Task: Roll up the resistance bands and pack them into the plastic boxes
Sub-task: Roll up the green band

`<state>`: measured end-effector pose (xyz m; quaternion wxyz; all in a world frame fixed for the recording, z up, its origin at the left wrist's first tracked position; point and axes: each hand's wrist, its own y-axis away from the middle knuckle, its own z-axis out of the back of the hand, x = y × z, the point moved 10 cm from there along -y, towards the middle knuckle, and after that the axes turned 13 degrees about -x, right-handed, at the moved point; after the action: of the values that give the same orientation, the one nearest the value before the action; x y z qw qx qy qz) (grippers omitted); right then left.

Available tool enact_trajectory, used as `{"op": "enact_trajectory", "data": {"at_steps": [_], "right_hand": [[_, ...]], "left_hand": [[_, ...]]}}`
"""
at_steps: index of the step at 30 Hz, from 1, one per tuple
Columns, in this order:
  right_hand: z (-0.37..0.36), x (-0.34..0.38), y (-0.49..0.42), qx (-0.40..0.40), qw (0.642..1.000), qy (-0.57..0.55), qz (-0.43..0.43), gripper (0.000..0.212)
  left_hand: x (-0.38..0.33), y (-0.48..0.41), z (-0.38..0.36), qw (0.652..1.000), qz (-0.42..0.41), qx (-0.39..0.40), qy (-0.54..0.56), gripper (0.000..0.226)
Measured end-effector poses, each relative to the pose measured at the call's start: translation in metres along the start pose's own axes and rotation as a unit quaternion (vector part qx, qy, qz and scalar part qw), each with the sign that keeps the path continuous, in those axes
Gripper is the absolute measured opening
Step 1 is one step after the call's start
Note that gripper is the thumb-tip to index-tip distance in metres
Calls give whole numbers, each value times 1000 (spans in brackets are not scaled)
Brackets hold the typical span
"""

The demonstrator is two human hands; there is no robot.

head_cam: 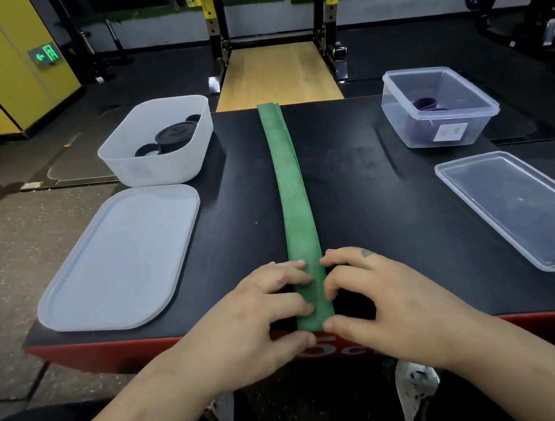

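Note:
A long green resistance band [288, 182] lies flat down the middle of the black box top [369, 202], from the far edge to the near edge. My left hand [262, 315] and my right hand [375, 306] flank its near end, with fingertips pressing on both sides of the band. A white plastic box [121, 163] at the far left holds rolled black bands [175, 137]. A clear plastic box [483, 125] at the far right holds a rolled purple band [425, 104].
A white lid [119, 257] lies at the near left, overhanging the edge. A clear lid [517, 206] lies at the near right. A squat rack [273, 19] and a wooden platform [277, 76] stand beyond. My shoes [416, 389] show below.

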<state>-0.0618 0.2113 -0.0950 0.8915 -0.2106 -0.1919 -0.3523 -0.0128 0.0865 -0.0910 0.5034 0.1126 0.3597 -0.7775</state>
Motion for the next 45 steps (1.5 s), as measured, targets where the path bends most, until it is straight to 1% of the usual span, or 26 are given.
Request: {"op": "enact_trajectory", "data": {"at_steps": [2, 4, 7, 11, 18, 23, 27, 29, 31, 34, 36, 38, 40, 42, 43, 45], "right_hand": [[-1, 12, 2, -16, 999, 10, 41, 27], [-3, 19, 2, -31, 997, 20, 66, 27], [-7, 17, 1, -41, 997, 11, 58, 25], [-9, 10, 2, -33, 998, -9, 45, 28], [-5, 16, 0, -30, 997, 10, 74, 37], [-2, 5, -1, -39, 999, -31, 21, 37], [5, 3, -2, -70, 996, -49, 4, 32], [3, 3, -2, -70, 996, -53, -1, 27], [0, 3, -3, -60, 997, -50, -3, 29], [-2, 0, -7, -39, 998, -52, -18, 22], [-2, -3, -11, -29, 998, -52, -27, 18], [-3, -4, -16, -25, 998, -51, -30, 19], [-4, -6, -21, -22, 998, -50, -39, 21], [-6, -6, -23, -22, 998, -49, -43, 20], [-5, -5, -24, -29, 997, -51, -43, 17], [-1, -5, -24, -50, 995, -63, -53, 6]], "left_hand": [[-2, 2, 0, 1000, -17, -11, -15, 23], [-3, 3, 0, 999, -28, -21, -34, 24], [-3, 2, 2, 998, -23, -38, -37, 25], [-1, 4, 5, 997, -3, -58, -47, 29], [3, 2, 5, 998, 11, -50, -20, 20], [9, -1, 4, 998, 45, -33, 3, 17], [15, -6, 1, 997, 71, -2, 10, 20], [16, -9, 0, 997, 81, 7, 8, 23], [17, -11, 0, 996, 90, 6, 4, 23], [15, -12, 3, 995, 101, -9, 1, 22], [11, -13, 7, 994, 102, -29, -10, 18], [9, -14, 11, 993, 109, -47, -20, 12], [6, -16, 12, 994, 89, -61, -35, 7], [3, -16, 10, 994, 66, -70, -45, 12], [5, -16, 9, 994, 67, -75, -44, 15], [9, -14, 9, 992, 81, -84, -41, 19]]}}
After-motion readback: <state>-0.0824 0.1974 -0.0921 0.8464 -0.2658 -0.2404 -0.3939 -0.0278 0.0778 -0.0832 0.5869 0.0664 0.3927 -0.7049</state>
